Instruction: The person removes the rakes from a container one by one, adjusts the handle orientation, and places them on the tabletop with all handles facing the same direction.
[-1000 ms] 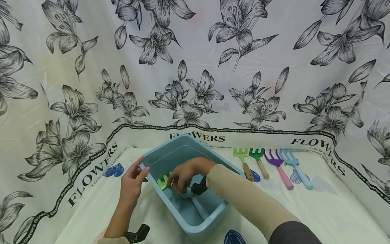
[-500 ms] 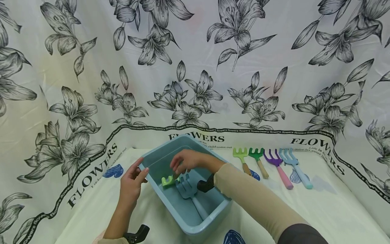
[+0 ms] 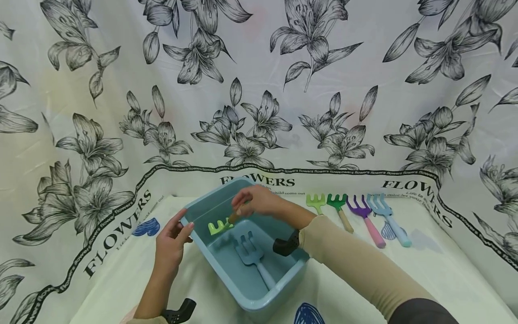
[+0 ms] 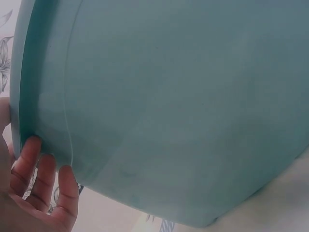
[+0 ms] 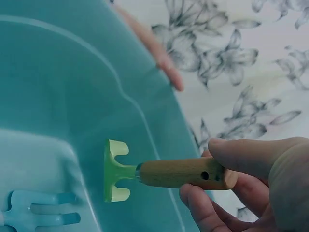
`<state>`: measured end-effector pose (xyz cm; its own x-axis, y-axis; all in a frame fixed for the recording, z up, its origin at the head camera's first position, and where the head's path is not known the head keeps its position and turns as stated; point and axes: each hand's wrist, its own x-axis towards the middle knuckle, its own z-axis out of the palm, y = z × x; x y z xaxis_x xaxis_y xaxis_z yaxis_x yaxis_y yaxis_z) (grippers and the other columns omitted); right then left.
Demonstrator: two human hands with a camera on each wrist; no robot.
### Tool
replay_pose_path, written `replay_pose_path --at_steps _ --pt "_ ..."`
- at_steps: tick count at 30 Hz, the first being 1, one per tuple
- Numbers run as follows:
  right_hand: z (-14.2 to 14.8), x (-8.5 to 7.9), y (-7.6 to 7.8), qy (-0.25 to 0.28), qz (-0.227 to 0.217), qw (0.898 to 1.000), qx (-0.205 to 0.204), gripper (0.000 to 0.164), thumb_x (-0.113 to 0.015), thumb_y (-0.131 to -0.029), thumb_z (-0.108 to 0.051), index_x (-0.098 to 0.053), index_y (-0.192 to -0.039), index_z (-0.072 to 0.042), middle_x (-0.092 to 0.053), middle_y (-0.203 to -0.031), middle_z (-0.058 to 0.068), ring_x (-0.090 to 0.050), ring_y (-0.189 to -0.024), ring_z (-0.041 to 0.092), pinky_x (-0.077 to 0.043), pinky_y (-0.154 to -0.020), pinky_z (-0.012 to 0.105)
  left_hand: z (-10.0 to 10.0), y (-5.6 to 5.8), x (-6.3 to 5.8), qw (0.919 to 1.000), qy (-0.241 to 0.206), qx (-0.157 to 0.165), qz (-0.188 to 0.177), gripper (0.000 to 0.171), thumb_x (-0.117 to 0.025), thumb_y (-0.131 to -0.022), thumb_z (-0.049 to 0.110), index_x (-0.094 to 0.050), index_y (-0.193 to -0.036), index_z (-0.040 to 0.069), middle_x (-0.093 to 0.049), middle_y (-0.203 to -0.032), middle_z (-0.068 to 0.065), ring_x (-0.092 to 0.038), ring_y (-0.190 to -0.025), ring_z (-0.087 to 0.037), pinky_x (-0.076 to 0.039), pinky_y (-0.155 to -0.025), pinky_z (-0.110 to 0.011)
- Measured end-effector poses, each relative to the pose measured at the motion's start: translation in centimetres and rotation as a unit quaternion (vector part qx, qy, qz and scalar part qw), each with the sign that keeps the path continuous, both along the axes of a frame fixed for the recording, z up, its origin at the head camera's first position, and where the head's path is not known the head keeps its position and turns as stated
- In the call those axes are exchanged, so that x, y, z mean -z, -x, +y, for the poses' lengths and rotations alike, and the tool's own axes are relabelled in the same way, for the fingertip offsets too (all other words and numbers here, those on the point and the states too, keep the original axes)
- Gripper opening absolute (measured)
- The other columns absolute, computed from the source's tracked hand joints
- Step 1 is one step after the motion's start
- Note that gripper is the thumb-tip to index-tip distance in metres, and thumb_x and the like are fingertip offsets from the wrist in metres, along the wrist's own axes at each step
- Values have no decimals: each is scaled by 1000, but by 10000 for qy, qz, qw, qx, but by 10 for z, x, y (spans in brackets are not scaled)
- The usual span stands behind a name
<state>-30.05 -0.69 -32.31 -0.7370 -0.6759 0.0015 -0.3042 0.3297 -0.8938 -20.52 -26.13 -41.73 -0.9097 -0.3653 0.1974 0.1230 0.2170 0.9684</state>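
My right hand pinches a small hand rake with a light green head by the end of its wooden handle, between thumb and fingers. The rake hangs tilted inside the blue-grey plastic bin, its tines near the left wall. My left hand grips the bin's left rim, thumb on top and fingers against the outside, as the left wrist view shows. On the bin floor lies a light blue hand rake, handle toward me.
To the right of the bin, several more hand rakes lie in a row: a light green one, a dark green one, a purple one with a pink handle and a blue one. Behind hangs a flower-printed cloth.
My right hand has risen from low in the bin, lifting the light green hand rake by its handle and uncovering the light blue one. My left hand has stayed on the rim.
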Motion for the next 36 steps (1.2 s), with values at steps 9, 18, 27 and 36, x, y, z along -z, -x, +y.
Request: replay_pose_path --at_steps 9,18,27,36 --pt "37 -13 -7 484 172 9987 44 25 -69 -88 -2 -66 -113 -2 -69 -106 5 -66 -92 20 -54 -83 39 1 1 1 10000 -10 -50 -15 52 -65 -95 27 -49 -144 24 -51 -102 -8 -57 -85 -15 -54 -77 -21" --pt "94 -14 -7 807 661 9922 683 26 -70 -90 -9 -67 -115 -7 -66 -114 7 -62 -106 23 -51 -89 40 1 0 3 10000 15 -35 -68 52 -64 -96 28 -48 -145 25 -50 -102 -9 -57 -86 -16 -54 -77 -21" --pt "144 -23 -13 1257 564 9818 1309 29 -71 -88 -8 -66 -117 -3 -67 -113 9 -61 -106 24 -52 -84 34 -1 -1 2 9999 106 -47 47 54 -65 -94 33 -49 -144 24 -50 -101 -8 -56 -85 -15 -54 -76 -20" --pt "191 -22 -16 1079 849 9669 2151 32 -70 -90 -9 -63 -120 -2 -66 -118 11 -59 -110 23 -51 -86 25 -1 -1 2 9999 100 -6 7 54 -65 -94 33 -48 -145 24 -49 -102 -8 -56 -87 -14 -54 -77 -20"
